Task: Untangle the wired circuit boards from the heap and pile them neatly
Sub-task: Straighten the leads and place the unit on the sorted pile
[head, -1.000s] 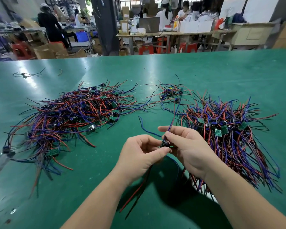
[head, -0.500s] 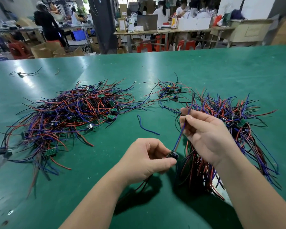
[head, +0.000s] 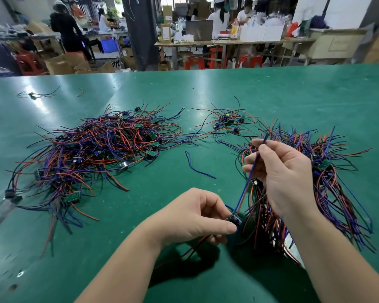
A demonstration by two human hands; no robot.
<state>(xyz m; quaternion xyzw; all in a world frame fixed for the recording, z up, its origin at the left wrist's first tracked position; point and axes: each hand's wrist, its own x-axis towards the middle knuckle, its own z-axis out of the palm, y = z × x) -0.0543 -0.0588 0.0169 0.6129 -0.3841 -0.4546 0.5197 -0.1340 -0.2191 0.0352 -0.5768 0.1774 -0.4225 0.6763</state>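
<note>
With the left hand [head: 197, 217] pinching the small dark circuit board [head: 235, 218] and the right hand [head: 287, 173] pinching its thin blue wire [head: 243, 193], draw the wire straight, then lay it onto the adjacent red-and-blue wire bundle [head: 337, 193].

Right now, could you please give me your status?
Left hand pinches circuit board. Right hand holds its blue wire taut. Red and black leads dangle below.

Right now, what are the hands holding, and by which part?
One wired circuit board. The left hand pinches the board itself; the right hand pinches its blue wire near the free end.
</note>
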